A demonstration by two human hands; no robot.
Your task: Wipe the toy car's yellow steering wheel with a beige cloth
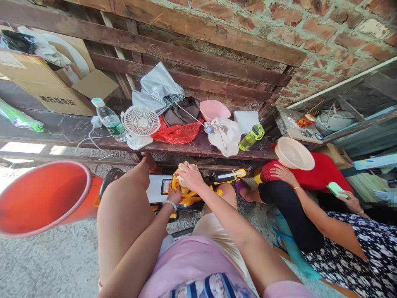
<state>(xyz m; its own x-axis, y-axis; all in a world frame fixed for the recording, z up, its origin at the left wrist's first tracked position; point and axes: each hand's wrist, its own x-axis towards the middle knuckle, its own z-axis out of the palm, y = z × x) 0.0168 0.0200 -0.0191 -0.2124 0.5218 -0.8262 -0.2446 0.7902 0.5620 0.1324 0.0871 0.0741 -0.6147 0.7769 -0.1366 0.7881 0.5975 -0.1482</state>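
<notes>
A yellow, black and white ride-on toy vehicle stands low between my knees, under the bench edge. My right hand is closed over a cream cloth and presses it against the top of the yellow frame. Just below it, my left hand, with a beaded bracelet at the wrist, has its fingers curled round the yellow frame. A yellow and black arm of the toy sticks out to the right. My hands and legs hide much of its body.
The wooden bench bears a white fan, a water bottle, a green bottle, bags and a pink bowl. An orange bucket stands left. At right sits another person, near a cream basin.
</notes>
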